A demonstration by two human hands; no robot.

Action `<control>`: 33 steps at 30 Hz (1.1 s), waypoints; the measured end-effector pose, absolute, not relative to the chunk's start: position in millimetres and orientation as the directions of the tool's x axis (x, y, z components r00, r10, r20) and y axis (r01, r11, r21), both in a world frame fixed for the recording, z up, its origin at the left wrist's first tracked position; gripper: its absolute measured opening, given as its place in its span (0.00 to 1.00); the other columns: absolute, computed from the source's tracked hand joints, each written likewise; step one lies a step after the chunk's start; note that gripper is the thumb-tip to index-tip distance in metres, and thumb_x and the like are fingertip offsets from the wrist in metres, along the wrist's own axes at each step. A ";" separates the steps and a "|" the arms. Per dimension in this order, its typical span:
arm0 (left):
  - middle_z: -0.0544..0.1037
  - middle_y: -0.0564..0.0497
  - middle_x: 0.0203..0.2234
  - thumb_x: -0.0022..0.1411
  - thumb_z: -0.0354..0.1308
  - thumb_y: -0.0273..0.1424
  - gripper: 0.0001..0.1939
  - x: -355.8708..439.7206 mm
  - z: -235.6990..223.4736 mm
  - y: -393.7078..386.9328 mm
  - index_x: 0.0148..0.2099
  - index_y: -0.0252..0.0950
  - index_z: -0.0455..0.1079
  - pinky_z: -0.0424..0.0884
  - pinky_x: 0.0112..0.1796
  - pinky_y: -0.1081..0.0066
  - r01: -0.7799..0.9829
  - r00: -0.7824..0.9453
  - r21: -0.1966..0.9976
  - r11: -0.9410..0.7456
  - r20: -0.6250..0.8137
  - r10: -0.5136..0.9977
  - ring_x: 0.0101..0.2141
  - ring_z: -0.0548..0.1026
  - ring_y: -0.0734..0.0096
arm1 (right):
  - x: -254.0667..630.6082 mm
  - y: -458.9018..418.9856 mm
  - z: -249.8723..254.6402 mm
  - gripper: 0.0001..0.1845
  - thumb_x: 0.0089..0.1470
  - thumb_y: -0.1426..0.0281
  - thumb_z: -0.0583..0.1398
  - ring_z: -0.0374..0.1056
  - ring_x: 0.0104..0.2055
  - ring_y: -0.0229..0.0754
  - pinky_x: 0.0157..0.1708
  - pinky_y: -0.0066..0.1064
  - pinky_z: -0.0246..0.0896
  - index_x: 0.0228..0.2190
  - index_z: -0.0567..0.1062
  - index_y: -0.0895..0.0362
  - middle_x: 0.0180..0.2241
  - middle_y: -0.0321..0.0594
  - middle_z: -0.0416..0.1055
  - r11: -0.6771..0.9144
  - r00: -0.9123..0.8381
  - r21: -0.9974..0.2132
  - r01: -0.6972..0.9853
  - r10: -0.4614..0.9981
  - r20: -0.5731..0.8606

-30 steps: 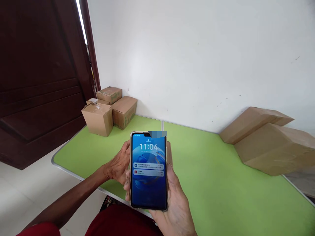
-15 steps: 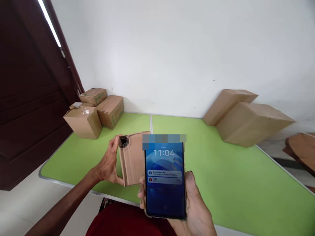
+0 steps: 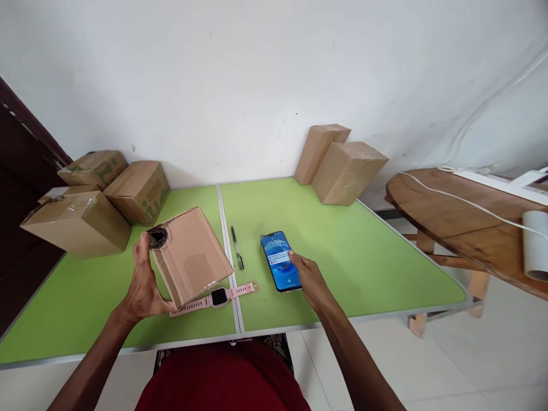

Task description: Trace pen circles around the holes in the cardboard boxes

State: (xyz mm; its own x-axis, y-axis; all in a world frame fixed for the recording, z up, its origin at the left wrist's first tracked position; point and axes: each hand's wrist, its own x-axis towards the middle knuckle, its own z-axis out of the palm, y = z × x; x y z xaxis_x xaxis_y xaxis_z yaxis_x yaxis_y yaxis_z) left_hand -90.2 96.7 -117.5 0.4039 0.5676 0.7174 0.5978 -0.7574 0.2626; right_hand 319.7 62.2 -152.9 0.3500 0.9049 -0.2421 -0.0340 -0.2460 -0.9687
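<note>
My left hand (image 3: 145, 288) grips the left side of a small cardboard box (image 3: 194, 251), fingers on its back edge and thumb at its lower corner. A dark, ragged hole shows at the box's upper left corner. My right hand (image 3: 309, 279) holds the right edge of a smartphone (image 3: 280, 265), whose lit blue screen reads 11:04. The phone is low over the table; whether it touches cannot be told. Just in front of the box lies a pink smartwatch (image 3: 220, 297), its strap stretched out and partly covered by the box. Between box and phone lies a pen (image 3: 237, 248).
The green folding table (image 3: 363, 271) meets the white wall. Several cardboard boxes (image 3: 137, 191) are grouped at the back left, and two more boxes (image 3: 349, 171) stand at the back right. Beyond the right edge is a wooden table (image 3: 462, 222) with a white roll (image 3: 535, 245) and a cable.
My right hand has moved the phone away from my face, down toward the table, right of the box. The view has tipped down and right, revealing the pen and smartwatch. My left hand still grips the box.
</note>
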 end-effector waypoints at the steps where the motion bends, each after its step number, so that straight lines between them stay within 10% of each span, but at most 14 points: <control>1: 0.52 0.35 0.77 0.34 0.81 0.64 0.92 -90.0 -117.6 96.6 0.85 0.46 0.26 0.59 0.68 0.27 0.589 0.398 0.281 -0.758 0.715 0.575 0.69 0.59 0.12 | 322.9 64.6 -159.9 0.41 0.44 0.30 0.67 0.77 0.34 0.53 0.36 0.41 0.72 0.29 0.81 0.57 0.25 0.44 0.80 -0.254 0.366 -0.967 0.015 0.901 -0.231; 13: 0.54 0.25 0.74 0.41 0.79 0.65 0.89 -76.8 -111.9 91.5 0.85 0.40 0.23 0.60 0.66 0.26 0.563 0.427 0.297 -0.771 0.694 0.579 0.70 0.60 0.15 | 344.8 71.2 -169.5 0.19 0.49 0.47 0.55 0.73 0.34 0.59 0.38 0.45 0.62 0.24 0.72 0.48 0.28 0.51 0.80 -0.365 0.356 -0.662 0.655 0.921 -0.155; 25: 0.51 0.26 0.74 0.40 0.79 0.63 0.89 -75.1 -118.5 92.7 0.85 0.43 0.22 0.62 0.65 0.21 0.508 0.410 0.360 -0.783 0.698 0.587 0.71 0.57 0.14 | 329.9 63.3 -145.8 0.33 0.59 0.52 0.51 0.75 0.55 0.78 0.54 0.62 0.69 0.47 0.82 0.64 0.47 0.72 0.79 -0.264 0.287 -0.445 0.856 0.958 -0.016; 30: 0.49 0.27 0.76 0.40 0.81 0.60 0.91 -73.2 -121.5 94.0 0.84 0.43 0.20 0.57 0.68 0.22 0.475 0.424 0.378 -0.795 0.693 0.583 0.73 0.55 0.13 | 255.0 78.9 -101.5 0.39 0.62 0.37 0.59 0.71 0.66 0.66 0.66 0.62 0.64 0.60 0.80 0.51 0.66 0.55 0.75 -0.022 -0.083 -0.960 0.279 0.995 -0.047; 33: 0.44 0.24 0.78 0.36 0.82 0.64 0.95 -73.8 -133.9 91.1 0.84 0.43 0.17 0.53 0.68 0.19 0.469 0.413 0.425 -0.774 0.669 0.618 0.74 0.51 0.09 | 203.3 93.1 -97.9 0.41 0.49 0.30 0.68 0.77 0.59 0.65 0.64 0.63 0.67 0.49 0.86 0.49 0.52 0.51 0.85 -0.213 -0.317 -0.959 -0.187 0.937 -0.146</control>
